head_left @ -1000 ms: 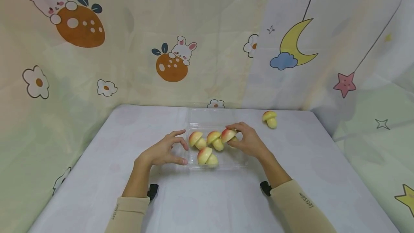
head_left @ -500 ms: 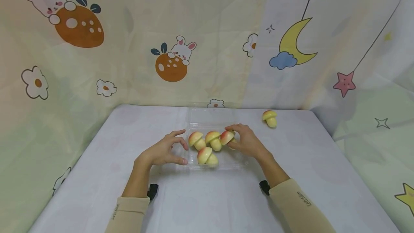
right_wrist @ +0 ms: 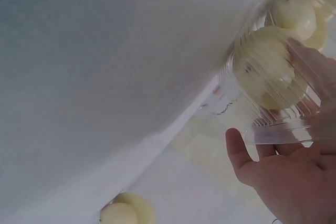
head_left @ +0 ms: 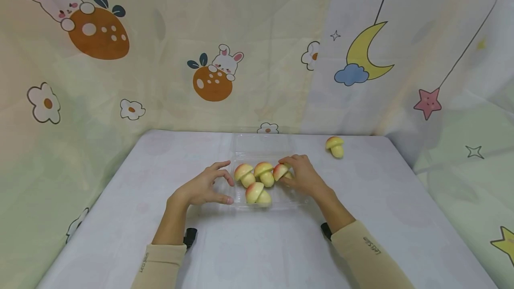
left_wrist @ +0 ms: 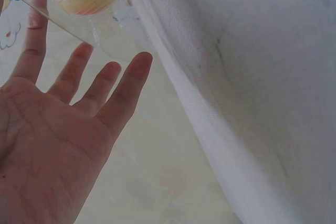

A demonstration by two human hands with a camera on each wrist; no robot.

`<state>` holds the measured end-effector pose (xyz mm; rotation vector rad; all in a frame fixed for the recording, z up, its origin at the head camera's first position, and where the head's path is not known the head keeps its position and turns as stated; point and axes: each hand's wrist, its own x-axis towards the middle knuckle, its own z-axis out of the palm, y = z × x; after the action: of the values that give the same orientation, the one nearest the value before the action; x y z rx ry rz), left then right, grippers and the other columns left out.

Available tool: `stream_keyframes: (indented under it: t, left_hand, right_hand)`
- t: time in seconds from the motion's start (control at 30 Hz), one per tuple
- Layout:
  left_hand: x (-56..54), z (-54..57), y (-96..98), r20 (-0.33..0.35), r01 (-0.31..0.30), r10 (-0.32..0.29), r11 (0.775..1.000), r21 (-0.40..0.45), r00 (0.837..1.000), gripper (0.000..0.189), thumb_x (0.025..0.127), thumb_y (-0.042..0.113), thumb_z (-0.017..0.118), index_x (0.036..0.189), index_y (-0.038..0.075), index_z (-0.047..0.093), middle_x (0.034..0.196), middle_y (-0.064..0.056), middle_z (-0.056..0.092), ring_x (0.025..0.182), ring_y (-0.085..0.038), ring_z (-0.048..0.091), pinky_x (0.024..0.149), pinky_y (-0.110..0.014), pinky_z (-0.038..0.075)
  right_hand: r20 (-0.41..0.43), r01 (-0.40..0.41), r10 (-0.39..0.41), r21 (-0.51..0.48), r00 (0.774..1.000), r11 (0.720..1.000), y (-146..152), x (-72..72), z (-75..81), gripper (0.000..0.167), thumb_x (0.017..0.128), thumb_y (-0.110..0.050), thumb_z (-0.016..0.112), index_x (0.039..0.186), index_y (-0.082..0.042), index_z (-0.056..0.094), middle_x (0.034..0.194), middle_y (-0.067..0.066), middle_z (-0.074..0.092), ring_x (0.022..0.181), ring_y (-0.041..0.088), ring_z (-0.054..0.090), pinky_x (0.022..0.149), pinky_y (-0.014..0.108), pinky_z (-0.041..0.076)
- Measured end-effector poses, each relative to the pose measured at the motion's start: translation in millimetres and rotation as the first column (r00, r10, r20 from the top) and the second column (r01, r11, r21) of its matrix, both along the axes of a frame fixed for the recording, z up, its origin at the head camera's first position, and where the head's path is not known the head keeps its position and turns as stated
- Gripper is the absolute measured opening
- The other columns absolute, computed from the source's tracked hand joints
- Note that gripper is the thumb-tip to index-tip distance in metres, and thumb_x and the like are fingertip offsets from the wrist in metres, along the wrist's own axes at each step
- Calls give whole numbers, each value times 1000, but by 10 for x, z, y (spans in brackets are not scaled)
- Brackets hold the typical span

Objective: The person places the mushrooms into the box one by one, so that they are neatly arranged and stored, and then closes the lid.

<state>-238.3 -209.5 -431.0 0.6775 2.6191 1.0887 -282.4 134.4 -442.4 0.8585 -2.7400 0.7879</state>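
Observation:
A clear plastic container lies on the table with its lid folded back. Three mushroom-shaped pieces with red-and-yellow caps sit inside: a left one, a middle one and a front one. At the container's right side my right hand grips a fourth mushroom by its cap; its stem is partly hidden by the fingers. Through the ribbed wall the held mushroom shows in the right wrist view. My left hand, fingers spread and relaxed, has its fingertips at the container's left wall.
One more mushroom lies on the white-covered table at the back right. The transparent lid extends behind the container towards the table's back edge. A patterned cloth hangs behind.
My right hand has shifted slightly left and lower with its mushroom, close beside the middle one. The middle mushroom has slid a little left. My left hand has stayed in place.

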Motion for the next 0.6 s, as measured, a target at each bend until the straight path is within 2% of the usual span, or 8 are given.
stream_keyframes:
  t: [0.23,0.43,0.6]
  left_hand:
    - [-3,-8,4,-4,4,-4,1000,-1,1000,48,75,47,91,108,20,69,170,-7,21,154,-40,21,114,-61,39]
    - [-9,-12,5,-2,3,-3,1000,2,1000,48,75,46,91,108,19,69,170,-8,21,154,-41,20,115,-62,38]
    - [3,-5,13,-3,6,-5,1000,12,1000,47,76,45,91,108,18,69,170,-10,21,154,-42,20,114,-63,38]
  right_hand:
    - [6,23,-23,2,1000,1000,-26,15,8,53,84,-15,85,131,-1,65,124,18,65,115,43,53,100,57,47]
    - [-33,29,-28,8,999,1000,-45,15,8,48,85,-15,84,127,3,66,122,21,64,110,42,56,95,54,50]
    - [-36,41,-41,5,999,999,-45,33,37,50,86,-18,83,128,2,65,123,20,61,112,41,58,96,54,51]
